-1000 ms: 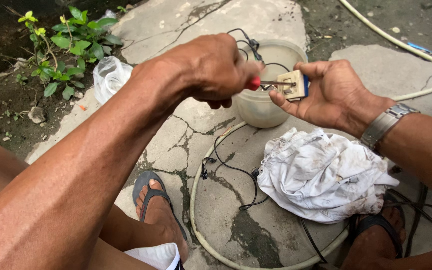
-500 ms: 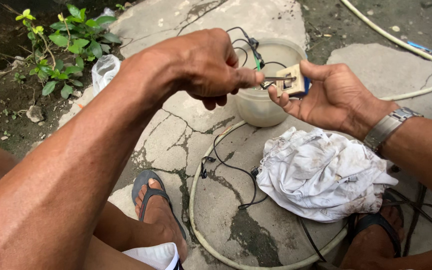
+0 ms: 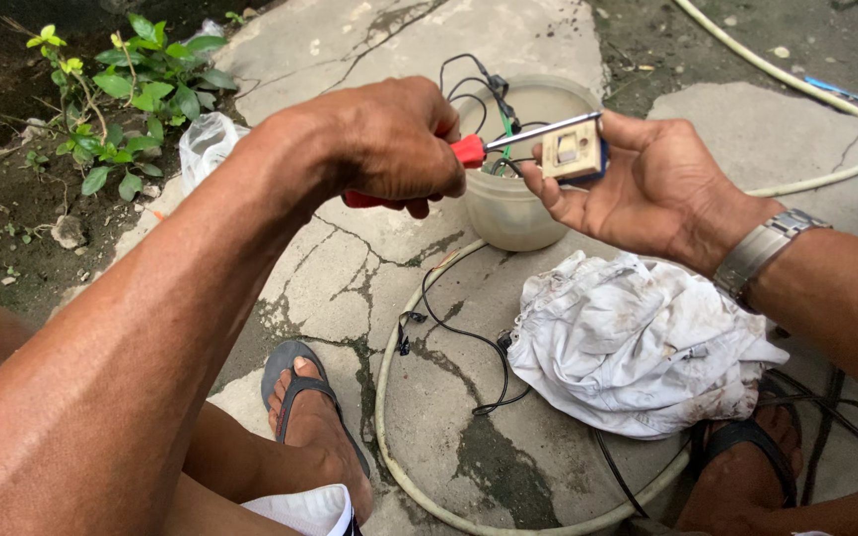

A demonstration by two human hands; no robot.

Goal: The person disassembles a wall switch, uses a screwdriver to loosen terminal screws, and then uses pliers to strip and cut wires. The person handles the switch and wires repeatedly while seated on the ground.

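Left hand (image 3: 389, 139) aims screwdriver (image 3: 508, 141) rightward at right hand's (image 3: 647, 184) switch (image 3: 570, 154).

An outdoor yard beside a home — cracked concrete paving (image 3: 350, 268) lies below the hands, with bare soil (image 3: 12, 208) and a leafy green plant (image 3: 141, 84) to their left, and a pale hose (image 3: 796, 84) curving beyond the right one.

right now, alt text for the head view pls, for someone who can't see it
The left hand holds a red-handled screwdriver to a small beige switch gripped in the right hand. Below on cracked concrete sit a white tub, black wires, a white cloth and a hose.
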